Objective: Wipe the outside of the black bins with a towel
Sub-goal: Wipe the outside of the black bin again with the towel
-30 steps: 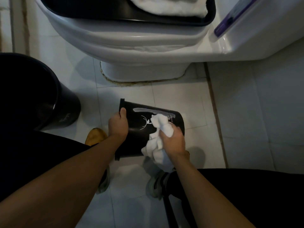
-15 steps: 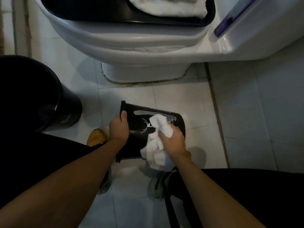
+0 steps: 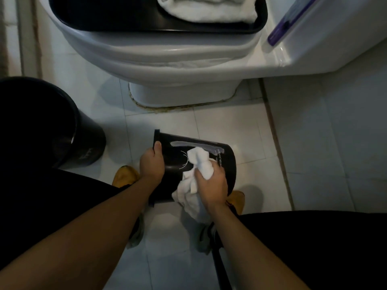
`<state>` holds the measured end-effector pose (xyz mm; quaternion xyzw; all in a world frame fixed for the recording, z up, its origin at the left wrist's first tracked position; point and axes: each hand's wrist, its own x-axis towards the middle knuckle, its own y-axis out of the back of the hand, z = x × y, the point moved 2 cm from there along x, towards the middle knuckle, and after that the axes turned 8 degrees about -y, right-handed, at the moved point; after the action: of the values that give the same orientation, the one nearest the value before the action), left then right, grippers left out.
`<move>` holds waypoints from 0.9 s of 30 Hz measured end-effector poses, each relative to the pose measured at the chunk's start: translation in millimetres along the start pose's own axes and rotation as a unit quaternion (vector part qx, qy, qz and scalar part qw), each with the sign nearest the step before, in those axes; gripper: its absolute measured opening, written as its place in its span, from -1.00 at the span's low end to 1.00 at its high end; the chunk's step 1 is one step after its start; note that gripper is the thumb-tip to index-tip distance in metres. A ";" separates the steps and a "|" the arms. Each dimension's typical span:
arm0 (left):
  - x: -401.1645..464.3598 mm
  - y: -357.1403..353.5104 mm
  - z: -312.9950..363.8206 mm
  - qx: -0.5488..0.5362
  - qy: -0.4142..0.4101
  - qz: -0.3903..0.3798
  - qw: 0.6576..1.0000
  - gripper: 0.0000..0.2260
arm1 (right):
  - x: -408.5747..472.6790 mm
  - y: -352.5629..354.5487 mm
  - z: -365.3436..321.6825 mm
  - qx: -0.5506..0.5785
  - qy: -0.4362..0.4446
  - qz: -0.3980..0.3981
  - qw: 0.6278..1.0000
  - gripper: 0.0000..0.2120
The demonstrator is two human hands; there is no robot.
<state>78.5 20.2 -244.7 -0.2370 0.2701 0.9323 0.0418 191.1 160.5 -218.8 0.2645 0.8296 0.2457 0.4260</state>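
Black small bin (image 3: 178,162) lies tipped, long axis horizontal, rim leftward; left hand (image 3: 151,164) grips the rim, right hand (image 3: 211,185) clutches the white towel (image 3: 199,162) against its side

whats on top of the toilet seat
A black tray rests on the toilet, and a folded white towel lies in it. The frame's top edge cuts off the tray's far part, so whatever else it holds cannot be seen.

Bare forearms, black trousers (image 3: 314,243), tan shoes (image 3: 125,176)
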 end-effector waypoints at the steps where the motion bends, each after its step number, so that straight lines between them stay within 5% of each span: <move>1: 1.5 -0.4 1.9 -0.005 -0.001 -0.006 1.000 -0.59 | 3.0 1.5 0.1 0.018 -0.020 -0.030 0.999 -0.51; 5: 1.4 -1.8 7.1 -0.006 -0.004 -0.017 1.000 -0.61 | 8.3 18.8 -3.8 0.233 -0.182 -0.156 0.942 -0.28; 7: 0.9 -1.6 7.7 -0.007 -0.003 -0.016 1.000 -0.62 | 8.2 27.7 -5.2 0.308 -0.204 -0.169 0.914 -0.59; 9: -0.4 -1.1 6.2 -0.017 -0.001 -0.021 1.000 -0.60 | 7.4 34.1 2.9 0.312 -0.215 -0.151 0.913 -0.69; 13: -3.1 -0.2 5.2 -0.018 0.007 -0.019 1.000 -0.61 | 7.1 45.9 20.4 0.333 -0.305 -0.175 0.875 -0.38; 18: -2.2 -0.1 3.5 -0.044 0.006 -0.034 0.998 -0.58 | 2.4 37.3 11.8 0.357 -0.348 -0.239 0.833 -0.52; 27: 0.4 0.0 4.9 -0.039 0.022 -0.048 0.998 -0.58 | 6.3 59.9 -16.9 0.209 -0.246 -0.141 0.936 -0.48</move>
<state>76.1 22.7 -241.3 -0.2714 0.2231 0.9335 0.0714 187.5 205.7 -175.8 0.2806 0.7601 -0.0689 0.5821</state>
